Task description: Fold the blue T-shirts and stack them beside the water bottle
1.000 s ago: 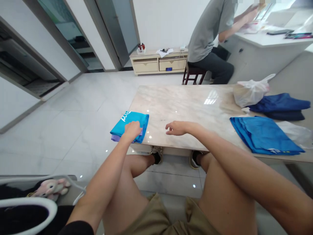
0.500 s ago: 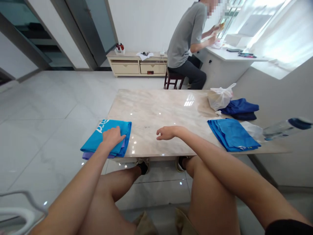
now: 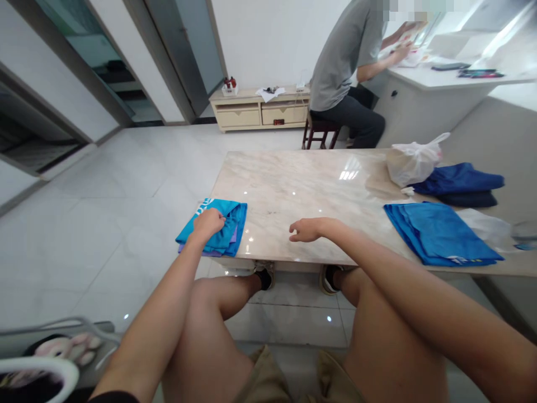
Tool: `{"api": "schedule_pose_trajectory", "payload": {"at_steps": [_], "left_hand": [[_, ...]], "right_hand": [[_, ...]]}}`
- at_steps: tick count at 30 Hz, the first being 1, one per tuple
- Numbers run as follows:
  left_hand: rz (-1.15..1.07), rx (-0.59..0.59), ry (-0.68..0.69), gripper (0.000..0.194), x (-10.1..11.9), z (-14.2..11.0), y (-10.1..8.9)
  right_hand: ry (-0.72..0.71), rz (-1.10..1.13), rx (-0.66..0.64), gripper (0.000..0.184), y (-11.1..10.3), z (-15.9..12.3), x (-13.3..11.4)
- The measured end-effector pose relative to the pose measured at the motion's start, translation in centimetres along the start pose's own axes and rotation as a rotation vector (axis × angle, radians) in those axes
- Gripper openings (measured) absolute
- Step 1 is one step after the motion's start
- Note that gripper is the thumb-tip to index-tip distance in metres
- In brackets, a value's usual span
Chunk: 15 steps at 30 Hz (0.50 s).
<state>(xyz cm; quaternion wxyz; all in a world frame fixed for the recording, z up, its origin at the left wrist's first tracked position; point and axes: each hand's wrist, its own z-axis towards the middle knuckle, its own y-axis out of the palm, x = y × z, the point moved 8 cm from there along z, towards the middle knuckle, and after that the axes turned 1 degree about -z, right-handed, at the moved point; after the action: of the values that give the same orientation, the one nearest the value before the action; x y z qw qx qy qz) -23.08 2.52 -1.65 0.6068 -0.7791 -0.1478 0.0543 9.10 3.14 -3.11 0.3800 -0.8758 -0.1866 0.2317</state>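
Observation:
At the table's left edge lies a folded blue cloth (image 3: pixel 201 212) with white lettering, on top of more folded blue and purple fabric. My left hand (image 3: pixel 208 222) is closed on its upper layer, which bunches into creases by the fingers. My right hand (image 3: pixel 308 230) hovers above the middle of the tabletop, or rests lightly on it; I cannot tell which. Its fingers are loosely bent and apart, holding nothing. A second stack of folded blue cloth (image 3: pixel 440 232) lies to the right of it, beyond my right forearm.
On the marble table (image 3: pixel 289 173), a tied white plastic bag (image 3: pixel 413 162) and dark blue fabric (image 3: pixel 465 179) sit at the back right. Crumpled clear plastic (image 3: pixel 484 228) lies beside the right stack. Past the table, a person in grey (image 3: pixel 342 61) sits on a stool (image 3: pixel 321 129).
My left hand has gone from resting on the blue cloth with fingers extended to gripping it, and the cloth has wrinkled. My right hand keeps about its place. The view has turned left.

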Motion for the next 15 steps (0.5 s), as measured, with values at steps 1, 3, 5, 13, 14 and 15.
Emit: {"api": "schedule_pose_trajectory", "payload": {"at_steps": [1,3,5,13,14,15], "left_hand": [[-0.011,-0.002,-0.015,0.028,-0.2,-0.2,-0.2],[-0.035,0.003,-0.043,0.028,-0.5,-0.6,-0.4],[-0.068,0.038,-0.080,0.030,-0.8,-0.8,-0.9],[-0.759,0.275,-0.122,0.027,1.9,-1.4,-3.9],[-0.948,0.224,-0.059,0.025,3.5,-1.6,-4.0],[-1.139,0.158,0.016,0.023,5.3,-1.9,-4.2]], "right_hand": [[-0.012,-0.005,0.004,0.044,0.2,0.2,0.0],[-0.032,-0.016,0.013,0.045,0.4,0.5,-0.1],[-0.048,-0.020,0.026,0.046,0.4,0.8,-0.1],[-0.093,-0.012,0.312,0.056,-2.4,0.9,-1.7],[-0.102,0.015,0.379,0.061,-3.0,0.7,-2.1],[-0.106,0.050,0.436,0.068,-3.7,0.4,-2.4]]}}
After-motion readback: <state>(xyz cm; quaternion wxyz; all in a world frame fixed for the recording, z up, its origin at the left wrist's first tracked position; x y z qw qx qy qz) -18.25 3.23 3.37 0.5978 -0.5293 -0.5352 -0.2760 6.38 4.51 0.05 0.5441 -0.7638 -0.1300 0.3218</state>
